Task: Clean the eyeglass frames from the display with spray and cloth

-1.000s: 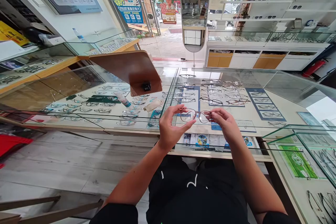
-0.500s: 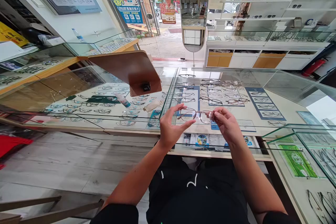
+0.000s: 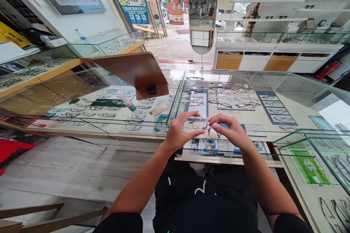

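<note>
Both of my hands hold one pair of thin-rimmed glasses [image 3: 205, 126] in front of me, above the edge of a glass display counter [image 3: 276, 116]. My left hand [image 3: 178, 134] pinches the left lens rim between thumb and fingers. On the right lens and temple my right hand [image 3: 233, 131] has its fingers curled closed. The glasses are tilted, their right side lower and partly hidden by my right fingers.
Under the counter glass lie several rows of spectacle frames [image 3: 218, 96]. A brown mirror back [image 3: 136, 74], a small spray bottle [image 3: 127, 103] and a folded cloth [image 3: 160, 109] sit on the left counter. Another glass case [image 3: 322, 167] stands at right. Wooden chair rails [image 3: 49, 218] are at lower left.
The glasses have turned from level to tilted and come slightly lower and closer. My right hand shifted left over the right lens; my left fingers regripped the left rim.
</note>
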`<state>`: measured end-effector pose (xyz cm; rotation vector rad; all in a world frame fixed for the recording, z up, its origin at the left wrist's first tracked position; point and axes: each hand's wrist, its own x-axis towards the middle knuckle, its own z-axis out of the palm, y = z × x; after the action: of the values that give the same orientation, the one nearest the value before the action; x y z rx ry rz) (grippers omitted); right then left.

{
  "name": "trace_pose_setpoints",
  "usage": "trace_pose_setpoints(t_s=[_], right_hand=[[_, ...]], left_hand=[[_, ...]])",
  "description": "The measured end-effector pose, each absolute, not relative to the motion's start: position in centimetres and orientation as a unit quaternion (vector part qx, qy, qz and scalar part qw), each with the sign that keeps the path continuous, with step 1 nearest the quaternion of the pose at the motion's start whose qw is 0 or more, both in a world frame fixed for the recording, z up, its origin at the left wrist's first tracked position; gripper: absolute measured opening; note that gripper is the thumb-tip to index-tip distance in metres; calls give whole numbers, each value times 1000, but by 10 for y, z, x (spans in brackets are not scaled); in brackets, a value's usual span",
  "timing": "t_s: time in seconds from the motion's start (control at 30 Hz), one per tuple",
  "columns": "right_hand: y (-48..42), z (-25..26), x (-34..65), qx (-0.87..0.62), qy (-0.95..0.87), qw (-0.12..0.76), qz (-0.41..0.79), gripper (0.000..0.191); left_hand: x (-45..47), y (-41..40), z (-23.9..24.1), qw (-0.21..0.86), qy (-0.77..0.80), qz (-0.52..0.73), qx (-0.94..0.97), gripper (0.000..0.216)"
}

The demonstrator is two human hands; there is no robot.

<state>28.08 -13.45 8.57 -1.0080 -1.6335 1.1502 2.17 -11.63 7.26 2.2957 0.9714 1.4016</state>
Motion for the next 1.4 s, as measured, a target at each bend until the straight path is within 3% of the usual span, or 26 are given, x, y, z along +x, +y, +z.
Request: trace_pose_setpoints(t_s=[0.3, 0.47, 0.57, 0.63, 0.83, 0.97, 1.23, 1.4], right_hand=[[-134, 86, 270, -412, -670, 405, 467, 26], [-130, 82, 268, -425, -652, 435, 452, 27], [-127, 76, 263, -447, -636, 473, 414, 25], [-127, 71, 257, -465, -635, 503, 358, 23], [-135, 59, 229, -477, -665, 555, 149, 13], [-137, 53, 222, -478, -676, 559, 48, 14], [-141, 50, 227, -462, -702, 539, 58, 27], [-144, 59, 246, -465, -679, 552, 134, 18]], left_hand=[[20, -118, 69, 166, 323, 470, 804, 74], [22, -120, 68, 100, 358, 491, 788, 74], [31, -128, 64, 39, 410, 564, 716, 43], [40, -133, 59, 72, 428, 573, 695, 17], [70, -131, 49, 370, 449, 555, 594, 34], [81, -123, 48, 461, 446, 567, 516, 41], [84, -105, 49, 459, 453, 576, 503, 39], [63, -66, 84, 385, 456, 529, 603, 33]])
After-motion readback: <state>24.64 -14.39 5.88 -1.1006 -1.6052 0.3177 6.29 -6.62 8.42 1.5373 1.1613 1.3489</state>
